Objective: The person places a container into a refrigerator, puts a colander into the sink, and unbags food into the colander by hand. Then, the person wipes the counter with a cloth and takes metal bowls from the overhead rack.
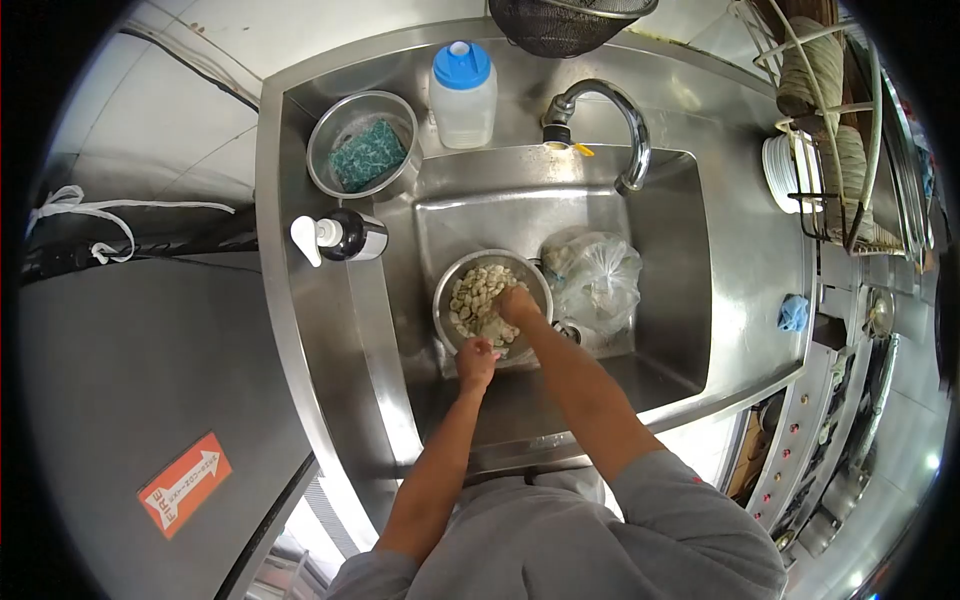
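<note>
A round metal bowl (443,286) stands in the steel sink, with many small shellfish that look like clams (474,294) inside it. My left hand (477,360) is closed on the near rim of the bowl. Into the bowl's right side reaches my right hand (517,304), touching the shellfish. Its fingers point down and are mostly hidden, so their grip does not show. A clear plastic bag (596,282) with unclear contents lies in the sink, just right of the bowl.
The curved faucet (638,140) overhangs the sink's back right. Along the left and back stand a pump bottle (362,236), a metal pot (318,150) holding a green scouring pad (368,157), and a blue-lidded jug (464,105). A blue cloth (793,312) lies right.
</note>
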Motion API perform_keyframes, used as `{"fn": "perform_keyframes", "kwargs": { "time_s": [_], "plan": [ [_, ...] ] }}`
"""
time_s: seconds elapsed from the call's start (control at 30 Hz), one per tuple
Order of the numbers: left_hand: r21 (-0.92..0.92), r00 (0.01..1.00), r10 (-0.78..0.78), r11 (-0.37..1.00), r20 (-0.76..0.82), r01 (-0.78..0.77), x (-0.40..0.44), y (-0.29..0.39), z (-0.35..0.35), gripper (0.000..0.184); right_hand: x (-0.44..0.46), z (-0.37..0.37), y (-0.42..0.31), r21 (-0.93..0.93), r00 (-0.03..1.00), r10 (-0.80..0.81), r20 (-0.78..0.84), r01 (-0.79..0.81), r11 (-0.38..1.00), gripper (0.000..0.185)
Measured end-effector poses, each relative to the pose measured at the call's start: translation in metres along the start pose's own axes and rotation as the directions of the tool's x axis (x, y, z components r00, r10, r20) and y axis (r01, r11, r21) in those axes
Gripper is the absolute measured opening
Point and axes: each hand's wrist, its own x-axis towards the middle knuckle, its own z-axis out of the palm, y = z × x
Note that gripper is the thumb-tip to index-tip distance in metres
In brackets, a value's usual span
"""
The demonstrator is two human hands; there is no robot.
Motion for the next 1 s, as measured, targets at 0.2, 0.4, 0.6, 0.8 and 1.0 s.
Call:
{"fn": "perform_keyframes", "kwargs": {
  "time_s": [0.2, 0.4, 0.6, 0.8, 1.0],
  "plan": [
    [-0.128, 0.999, 0.040, 0.991, -0.010, -0.041, -0.010, 0.004, 0.019, 0.022, 0.005, -0.005, 0.027, 0.099, 0.960, -0.255, -0.115, 0.266, 0.959, 0.018],
    [-0.469, 0.992, -0.103, 0.874, 0.077, 0.128, -0.031, 0.024, 0.013, 0.019, -0.020, -0.001, 0.041, 0.769, 0.989, -0.108, -0.105, 0.149, 0.621, 0.029],
    [-0.684, 0.957, -0.213, 0.669, 0.198, 0.291, -0.078, 0.051, 0.004, 0.018, -0.075, 0.045, 0.047, 0.846, 0.858, 0.202, 0.472, -0.376, -0.378, 0.042],
    [-0.678, 0.955, -0.165, 0.674, 0.247, 0.292, -0.078, 0.049, -0.008, 0.019, -0.101, 0.087, 0.047, 0.754, 0.938, -0.114, 0.328, -0.333, -0.567, 0.042],
    [-0.545, 0.929, -0.108, 0.784, 0.353, 0.298, -0.035, 0.043, -0.022, 0.020, -0.125, 0.052, 0.094, 0.970, 0.972, 0.095, 0.215, -0.201, -0.133, 0.038]
  ]
}}
